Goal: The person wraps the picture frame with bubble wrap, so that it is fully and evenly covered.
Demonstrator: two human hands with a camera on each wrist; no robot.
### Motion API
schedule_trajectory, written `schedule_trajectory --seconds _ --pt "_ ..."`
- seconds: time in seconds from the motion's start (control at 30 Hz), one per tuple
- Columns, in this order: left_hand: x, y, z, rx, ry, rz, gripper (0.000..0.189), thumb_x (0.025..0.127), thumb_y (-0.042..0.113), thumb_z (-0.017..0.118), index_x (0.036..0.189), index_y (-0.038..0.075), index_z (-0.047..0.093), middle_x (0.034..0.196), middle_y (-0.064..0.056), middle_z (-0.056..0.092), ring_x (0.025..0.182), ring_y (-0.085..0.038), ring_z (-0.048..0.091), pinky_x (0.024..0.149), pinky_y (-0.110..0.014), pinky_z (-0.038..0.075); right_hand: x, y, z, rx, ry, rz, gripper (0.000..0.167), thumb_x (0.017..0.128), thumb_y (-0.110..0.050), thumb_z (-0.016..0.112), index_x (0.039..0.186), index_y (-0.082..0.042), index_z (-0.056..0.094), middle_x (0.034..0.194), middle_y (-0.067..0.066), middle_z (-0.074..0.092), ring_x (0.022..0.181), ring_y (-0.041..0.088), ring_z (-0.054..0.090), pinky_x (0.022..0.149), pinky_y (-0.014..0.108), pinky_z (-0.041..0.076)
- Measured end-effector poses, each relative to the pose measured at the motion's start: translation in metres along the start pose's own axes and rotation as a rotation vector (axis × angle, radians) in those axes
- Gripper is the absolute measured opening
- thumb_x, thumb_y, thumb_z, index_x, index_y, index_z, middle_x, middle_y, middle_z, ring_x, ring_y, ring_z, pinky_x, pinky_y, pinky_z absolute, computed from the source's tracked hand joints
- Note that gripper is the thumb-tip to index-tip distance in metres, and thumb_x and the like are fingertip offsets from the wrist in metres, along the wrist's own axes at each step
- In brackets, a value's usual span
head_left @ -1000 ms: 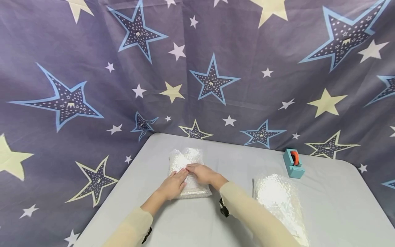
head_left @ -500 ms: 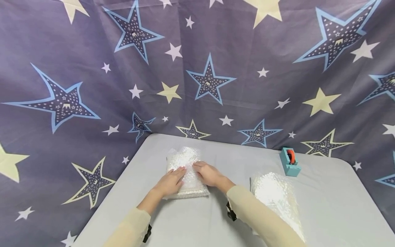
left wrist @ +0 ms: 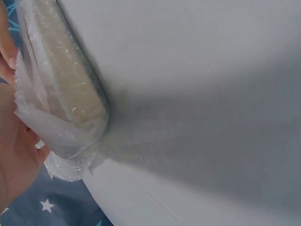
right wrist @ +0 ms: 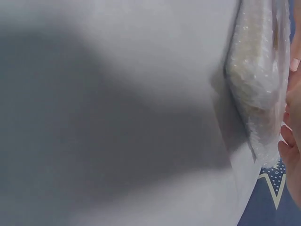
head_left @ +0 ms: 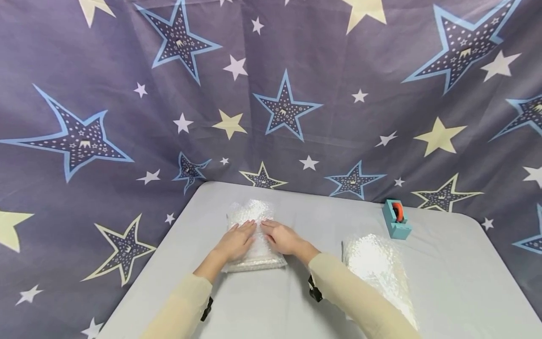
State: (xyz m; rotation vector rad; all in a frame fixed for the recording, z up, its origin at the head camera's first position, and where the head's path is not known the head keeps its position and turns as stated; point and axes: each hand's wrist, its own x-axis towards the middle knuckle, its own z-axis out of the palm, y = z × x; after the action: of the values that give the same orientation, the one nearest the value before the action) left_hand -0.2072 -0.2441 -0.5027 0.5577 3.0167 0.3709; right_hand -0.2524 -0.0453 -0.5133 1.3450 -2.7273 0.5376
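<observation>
A flat parcel in clear bubble wrap [head_left: 254, 263] lies on the table, left of its middle. My left hand [head_left: 235, 242] rests on the parcel's left half with fingers extended. On its right half lies my right hand [head_left: 284, 238], fingers also extended and fingertips close to the left hand's. In the left wrist view, a tan block-like content shows through the bubble wrap [left wrist: 70, 80], and the left hand [left wrist: 16, 150] is at the wrap's loose edge. From the right wrist, the parcel's side [right wrist: 256, 61] appears beside the right hand [right wrist: 294, 122].
A second sheet or parcel of bubble wrap [head_left: 377, 263] lies to the right, partly behind the right sleeve [head_left: 351, 292]. Farther back stands a teal tape dispenser [head_left: 396, 221] with an orange roll. A star-patterned curtain [head_left: 296, 155] hangs behind the grey-white table [head_left: 449, 282].
My hands, fingertips meeting a second ago, have parted slightly, the right one shifting sideways on the parcel. The left hand has slid a little forward. The wrap's far edge looks flatter.
</observation>
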Motion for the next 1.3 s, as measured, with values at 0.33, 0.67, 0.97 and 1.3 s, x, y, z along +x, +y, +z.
schedule_trajectory --seconds 0.33,0.67,0.97,1.3 --pt "-0.002 0.001 0.003 0.057 -0.081 -0.024 0.052 0.102 0.029 0.041 0.146 0.002 0.038 0.155 -0.012 0.037 0.145 -0.029 0.034 0.121 -0.052 0.026 0.000 -0.011 0.010 -0.089 -0.051 0.060 0.042 0.096 -0.012 0.051 0.135 0.001 0.052 0.141 0.013 0.055 0.137 0.027 0.047 0.118 0.037 0.036" --pt "0.005 -0.009 -0.015 -0.015 -0.089 0.014 0.052 0.100 0.025 0.045 0.145 0.001 0.038 0.155 -0.014 0.036 0.145 -0.031 0.033 0.122 -0.053 0.023 0.010 -0.005 -0.003 -0.047 -0.035 0.042 0.043 0.093 -0.010 0.054 0.135 0.001 0.052 0.142 0.015 0.053 0.136 0.030 0.047 0.117 0.041 0.037" --pt "-0.014 -0.025 -0.024 -0.112 0.073 -0.090 0.048 0.097 0.021 0.052 0.140 -0.001 0.046 0.149 -0.019 0.042 0.139 -0.038 0.040 0.117 -0.054 0.031 0.000 0.007 -0.015 0.278 0.271 0.285 0.033 0.092 -0.010 0.059 0.123 0.003 0.061 0.124 0.020 0.065 0.111 0.032 0.065 0.097 0.041 0.054" --pt "-0.040 -0.037 -0.006 -0.442 0.170 -0.470 0.051 0.098 0.021 0.050 0.140 -0.006 0.041 0.137 -0.028 0.051 0.127 -0.042 0.051 0.108 -0.053 0.044 -0.016 0.003 -0.010 0.705 0.238 0.762 0.027 0.088 -0.008 0.061 0.112 0.004 0.066 0.099 0.017 0.073 0.080 0.023 0.071 0.070 0.028 0.060"
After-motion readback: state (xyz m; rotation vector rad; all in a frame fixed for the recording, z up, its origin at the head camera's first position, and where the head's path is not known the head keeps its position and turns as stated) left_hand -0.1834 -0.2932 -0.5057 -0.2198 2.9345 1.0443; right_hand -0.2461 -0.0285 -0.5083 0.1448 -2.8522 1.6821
